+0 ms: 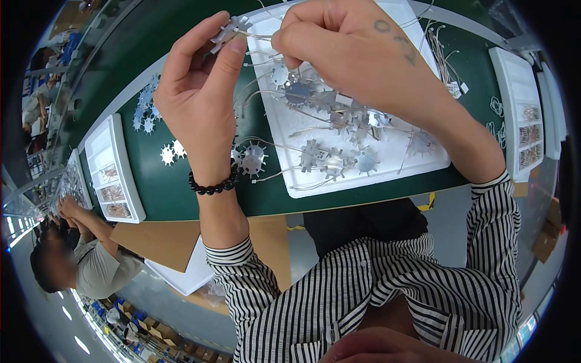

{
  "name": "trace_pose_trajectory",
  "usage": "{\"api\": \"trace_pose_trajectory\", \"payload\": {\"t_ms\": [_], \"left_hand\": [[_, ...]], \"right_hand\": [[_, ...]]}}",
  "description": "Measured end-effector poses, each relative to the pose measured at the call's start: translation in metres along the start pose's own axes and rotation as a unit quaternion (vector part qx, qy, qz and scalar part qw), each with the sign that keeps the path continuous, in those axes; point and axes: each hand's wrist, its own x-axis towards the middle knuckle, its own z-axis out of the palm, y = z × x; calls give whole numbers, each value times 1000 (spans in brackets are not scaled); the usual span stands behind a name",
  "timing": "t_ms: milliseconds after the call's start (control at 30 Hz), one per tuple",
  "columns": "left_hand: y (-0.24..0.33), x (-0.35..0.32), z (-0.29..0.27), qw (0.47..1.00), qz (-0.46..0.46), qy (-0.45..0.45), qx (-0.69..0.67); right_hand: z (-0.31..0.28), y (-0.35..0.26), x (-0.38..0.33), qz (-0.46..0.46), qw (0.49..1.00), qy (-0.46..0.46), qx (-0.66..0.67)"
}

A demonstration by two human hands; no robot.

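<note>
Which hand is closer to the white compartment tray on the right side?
Right. The right hand is to the left of the white compartment tray; the left hand, holding a toothed metal disc, is even farther left.

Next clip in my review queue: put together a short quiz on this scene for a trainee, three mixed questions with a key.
1. What does the left hand hold?
A) a white tray
B) a silver toothed disc
C) a piece of cardboard
2. True or false: the black beaded bracelet is on the right wrist.
3. Fill in: thin ____ run from the held disc to the right hand.

Key:
1. B
2. False; it is on the left wrist.
3. wires
</note>
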Motion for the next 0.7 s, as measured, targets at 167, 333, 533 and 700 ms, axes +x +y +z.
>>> {"api": "trace_pose_trajectory", "payload": {"t_ms": [167, 333, 533, 700], "left_hand": [[-10, -3, 1, 998, 47, 7, 44], [-7, -1, -5, 999, 6, -32, -6], [-15, 7, -12, 968, -82, -91, -219], [-8, 12, -22, 992, 4, -32, -125]], "right_hand": [[10, 0, -3, -10, 999, 18, 37], [7, 6, -2, -50, 996, -22, 77], [9, 5, 3, -31, 998, -11, 46], [-4, -3, 5, -105, 994, -9, -29]]}}
